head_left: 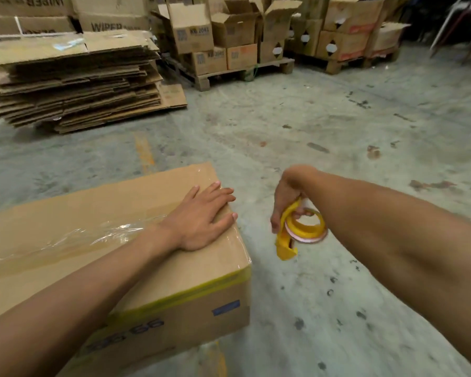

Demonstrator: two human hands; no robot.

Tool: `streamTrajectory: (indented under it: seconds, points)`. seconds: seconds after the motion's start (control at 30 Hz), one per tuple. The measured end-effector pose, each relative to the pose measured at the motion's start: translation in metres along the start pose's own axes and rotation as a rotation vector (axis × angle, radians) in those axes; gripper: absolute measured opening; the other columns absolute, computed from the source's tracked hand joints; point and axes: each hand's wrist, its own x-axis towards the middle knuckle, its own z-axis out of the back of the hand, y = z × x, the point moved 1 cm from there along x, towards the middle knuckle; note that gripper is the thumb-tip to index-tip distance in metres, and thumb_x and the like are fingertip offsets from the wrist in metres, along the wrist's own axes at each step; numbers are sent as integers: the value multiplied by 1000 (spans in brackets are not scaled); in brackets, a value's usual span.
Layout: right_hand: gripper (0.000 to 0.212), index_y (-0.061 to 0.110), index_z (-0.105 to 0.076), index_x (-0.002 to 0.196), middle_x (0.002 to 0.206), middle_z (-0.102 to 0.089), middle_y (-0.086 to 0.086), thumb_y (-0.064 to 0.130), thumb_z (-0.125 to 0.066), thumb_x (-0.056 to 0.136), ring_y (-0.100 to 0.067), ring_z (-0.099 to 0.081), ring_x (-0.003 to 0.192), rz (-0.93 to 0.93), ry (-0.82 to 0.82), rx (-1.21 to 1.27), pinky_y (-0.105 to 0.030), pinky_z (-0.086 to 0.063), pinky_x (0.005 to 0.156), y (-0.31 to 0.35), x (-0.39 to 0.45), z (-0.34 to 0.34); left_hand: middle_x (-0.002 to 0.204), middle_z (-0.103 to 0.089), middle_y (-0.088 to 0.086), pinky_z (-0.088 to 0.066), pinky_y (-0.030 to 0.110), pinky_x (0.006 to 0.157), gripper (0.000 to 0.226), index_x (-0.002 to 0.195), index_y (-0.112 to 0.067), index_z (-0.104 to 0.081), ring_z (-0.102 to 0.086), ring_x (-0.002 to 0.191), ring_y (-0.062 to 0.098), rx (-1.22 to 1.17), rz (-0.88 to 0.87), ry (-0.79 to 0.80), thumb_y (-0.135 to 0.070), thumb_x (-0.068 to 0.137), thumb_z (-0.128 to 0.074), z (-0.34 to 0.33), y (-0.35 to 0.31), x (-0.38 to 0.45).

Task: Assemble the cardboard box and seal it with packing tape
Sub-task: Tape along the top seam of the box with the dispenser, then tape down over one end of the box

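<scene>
taped carton under a flat left hand, dispenser held in the right

far left, at the back: a tall stack of flattened brown corrugated cardboard sheets point(74, 85), edges ragged and layered, lies on the grey concrete floor point(297, 126), which is mottled, scuffed and stained. behind the stack stand printed brown cartons point(112, 21) with dark lettering.

lower left: the closed rectangular brown cardboard box point(136, 257) sits on the floor with its top face up. a strip of clear glossy packing tape point(74, 240) runs along the top seam, wrinkled and catching light, and reaches the right edge of the box. a yellowish band follows the upper rim of the near side, which also carries dark blue print and a small blue label.

the left hand point(201, 217) lies palm down on the top of the box near its right edge, fingers straight and spread, pressing on the tape end and gripping nothing; the fingertips reach the edge.

centre back: open-topped brown cartons on a wooden pallet point(229, 39), flaps raised.

right of the box, apart from it and above the floor: the right hand point(286, 197) has its fingers curled round the handle of a yellow plastic tape dispenser point(297, 227). the dispenser carries a round roll with a pale pinkish rim; its angular yellow end points down.

far right back: more stacked cartons on a second pallet point(351, 31), some with diamond-shaped marks.
</scene>
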Motion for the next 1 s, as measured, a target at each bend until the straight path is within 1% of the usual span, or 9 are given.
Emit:
streamTrajectory:
  seconds: [0.13, 0.23, 0.33, 0.47, 0.6, 0.7, 0.8, 0.93, 1.0]
  points:
    - [49, 11, -62, 80, 51, -50, -7, 57, -76, 69, -21, -48, 43, -66, 216, 72, -27, -49, 51, -47, 48, -77, 148, -40, -15, -14, 45, 119, 62, 132, -30, -48, -16, 148, 11, -10, -29, 3, -63, 89, -18, -7, -6, 16]
    - [53, 7, -68, 95, 65, -54, -12, 53, -78, 70, -22, -49, 51, -6, 72, 196, -24, -50, 46, -59, 37, -70, 133, -55, -17, -31, 45, 109, 51, 114, -31, -58, -31, 142, 14, 96, -97, -64, -57, 92, -20, 8, -1, 36]
    - [72, 6, -71, 116, 67, -64, -10, 52, -82, 61, -21, -54, 52, 54, -60, 284, -24, -51, 45, -51, 28, -62, 127, -60, -19, -30, 37, 106, 50, 108, -31, -63, -30, 143, 9, 126, -122, -9, -52, 91, -20, 9, 2, 43]
    - [83, 17, -72, 118, 91, -77, -10, 60, -84, 48, -27, -67, 69, 44, -116, 336, -32, -58, 72, -37, 23, -70, 123, -64, -18, -26, 34, 111, 50, 112, -31, -66, -41, 135, 5, 109, -263, -34, -47, 92, -23, 5, -2, 39]
    - [86, 20, -75, 113, 91, -77, -10, 67, -81, 42, -26, -66, 70, -57, -191, 368, -36, -57, 80, -45, 15, -85, 101, -65, -12, -35, 40, 106, 33, 95, -29, -62, -58, 101, 10, 101, -354, -76, -42, 95, -31, 3, -9, 46]
    - [84, 27, -76, 105, 91, -75, -3, 73, -78, 36, -26, -71, 85, -140, -269, 393, -41, -57, 89, -51, 8, -105, 76, -57, -9, -41, 36, 93, 36, 77, -23, -54, -52, 77, 15, 105, -408, -56, -43, 96, -31, -2, -27, 48]
    - [76, 30, -73, 113, 97, -72, -1, 70, -76, 49, -25, -66, 85, -117, -289, 452, -42, -55, 94, -45, 0, -132, 61, -51, -5, -36, 30, 90, 51, 66, -16, -48, -45, 64, 14, 126, -497, 0, -47, 97, -23, -9, -49, 46]
    - [56, 34, -68, 124, 118, -66, 4, 56, -76, 74, -18, -62, 99, -38, -402, 704, -38, -50, 99, -48, -17, -144, 70, -65, -1, -25, 29, 107, 73, 71, -17, -64, -55, 74, 14, 206, -540, 55, -58, 95, -9, -5, -58, 55]
    - [50, 31, -69, 123, 118, -66, 2, 48, -77, 77, -17, -63, 100, 38, -487, 890, -32, -54, 89, -47, -19, -148, 74, -68, -3, -25, 30, 108, 73, 74, -20, -67, -56, 79, 13, 236, -545, 66, -60, 94, -9, -5, -54, 54]
